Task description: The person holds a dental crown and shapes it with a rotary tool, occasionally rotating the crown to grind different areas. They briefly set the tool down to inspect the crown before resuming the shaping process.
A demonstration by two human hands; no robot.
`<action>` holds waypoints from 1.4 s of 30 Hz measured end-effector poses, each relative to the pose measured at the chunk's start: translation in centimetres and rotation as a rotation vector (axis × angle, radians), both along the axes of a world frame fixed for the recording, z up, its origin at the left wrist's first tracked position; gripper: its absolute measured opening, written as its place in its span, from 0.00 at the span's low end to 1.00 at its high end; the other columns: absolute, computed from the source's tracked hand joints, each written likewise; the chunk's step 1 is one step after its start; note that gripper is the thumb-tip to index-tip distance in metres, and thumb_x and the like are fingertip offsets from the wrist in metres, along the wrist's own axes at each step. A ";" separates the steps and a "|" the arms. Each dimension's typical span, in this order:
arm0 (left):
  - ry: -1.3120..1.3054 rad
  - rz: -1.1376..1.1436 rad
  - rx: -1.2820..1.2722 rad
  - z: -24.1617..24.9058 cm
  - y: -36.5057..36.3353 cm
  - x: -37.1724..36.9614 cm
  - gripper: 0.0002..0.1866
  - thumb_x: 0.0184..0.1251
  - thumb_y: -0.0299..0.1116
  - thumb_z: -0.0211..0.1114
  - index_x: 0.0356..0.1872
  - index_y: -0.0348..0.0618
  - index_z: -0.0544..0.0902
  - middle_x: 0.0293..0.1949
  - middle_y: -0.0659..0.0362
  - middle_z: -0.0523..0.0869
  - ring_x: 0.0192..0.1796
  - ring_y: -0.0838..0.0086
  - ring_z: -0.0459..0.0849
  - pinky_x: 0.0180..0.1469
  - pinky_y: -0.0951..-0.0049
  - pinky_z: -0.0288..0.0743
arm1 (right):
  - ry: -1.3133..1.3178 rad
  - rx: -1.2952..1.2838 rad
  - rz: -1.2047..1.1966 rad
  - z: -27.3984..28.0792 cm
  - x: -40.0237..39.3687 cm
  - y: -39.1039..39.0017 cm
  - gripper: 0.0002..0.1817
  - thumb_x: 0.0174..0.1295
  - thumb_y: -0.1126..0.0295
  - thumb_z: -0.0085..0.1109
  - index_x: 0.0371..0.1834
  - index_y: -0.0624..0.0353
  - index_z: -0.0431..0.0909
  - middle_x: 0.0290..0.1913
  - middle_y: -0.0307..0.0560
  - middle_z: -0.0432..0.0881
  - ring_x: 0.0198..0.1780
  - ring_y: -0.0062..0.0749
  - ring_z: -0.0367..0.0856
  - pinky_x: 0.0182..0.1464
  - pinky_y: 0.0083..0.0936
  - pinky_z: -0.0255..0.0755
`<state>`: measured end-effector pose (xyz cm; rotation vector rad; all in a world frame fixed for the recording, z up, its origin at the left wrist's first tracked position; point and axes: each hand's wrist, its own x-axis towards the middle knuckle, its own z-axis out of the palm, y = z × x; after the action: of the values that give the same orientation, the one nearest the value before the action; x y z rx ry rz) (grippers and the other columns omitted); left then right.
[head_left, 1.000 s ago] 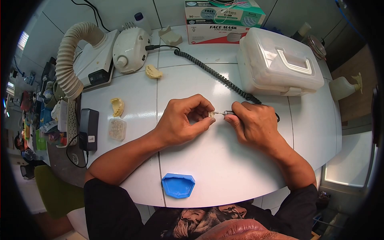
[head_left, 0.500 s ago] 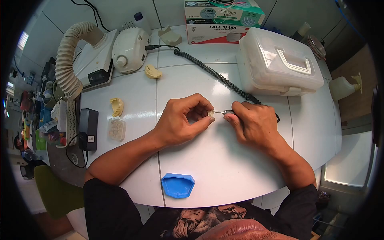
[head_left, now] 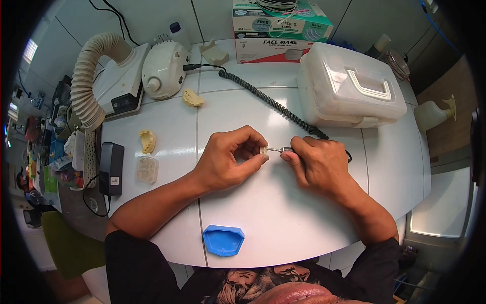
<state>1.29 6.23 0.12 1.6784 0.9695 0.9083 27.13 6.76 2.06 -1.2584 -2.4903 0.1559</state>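
Here, left fingers (head_left: 255, 162) pinch a small, perhaps chalky piece (head_left: 263, 150), right fingers (head_left: 299, 146) a metal handpiece (head_left: 286, 150).

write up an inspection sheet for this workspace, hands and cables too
surface: white tabletop, dark seams; spills: nothing seen
job's things: small pale piece at the tip of the rotary tool
clutter: blue tray near the front edge; clear box and yellow casts to the left
hands: left hand pinches the piece, right hand grips the tool
cables: coiled cord runs from the white machine toward the right hand
surroundings: mask boxes, carry case, green chair
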 end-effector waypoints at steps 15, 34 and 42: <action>-0.010 0.000 0.011 -0.3 0.0 -0.1 0.11 0.71 0.23 0.76 0.50 0.32 0.86 0.41 0.57 0.92 0.43 0.78 0.91 0.50 0.75 0.87 | 0.015 -0.007 0.012 0.0 0.0 0.0 0.21 0.78 0.51 0.65 0.32 0.56 0.81 0.22 0.47 0.82 0.21 0.49 0.84 0.24 0.44 0.74; 0.007 -0.008 -0.031 0.0 0.0 0.0 0.10 0.74 0.20 0.75 0.51 0.33 0.85 0.43 0.57 0.92 0.47 0.77 0.91 0.54 0.74 0.87 | 0.033 -0.003 0.010 -0.2 0.1 0.1 0.22 0.78 0.50 0.64 0.32 0.56 0.80 0.23 0.47 0.83 0.22 0.50 0.84 0.25 0.45 0.74; -0.040 0.036 -0.006 -0.6 0.1 0.1 0.11 0.72 0.22 0.76 0.48 0.35 0.83 0.41 0.56 0.94 0.46 0.73 0.95 0.53 0.71 0.89 | 0.019 -0.034 0.009 0.2 0.1 0.1 0.22 0.78 0.51 0.63 0.30 0.56 0.79 0.23 0.48 0.83 0.22 0.51 0.84 0.24 0.46 0.73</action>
<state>1.38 6.31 -0.49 1.6359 0.9778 0.9584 27.21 6.84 2.24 -1.2540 -2.4870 0.2119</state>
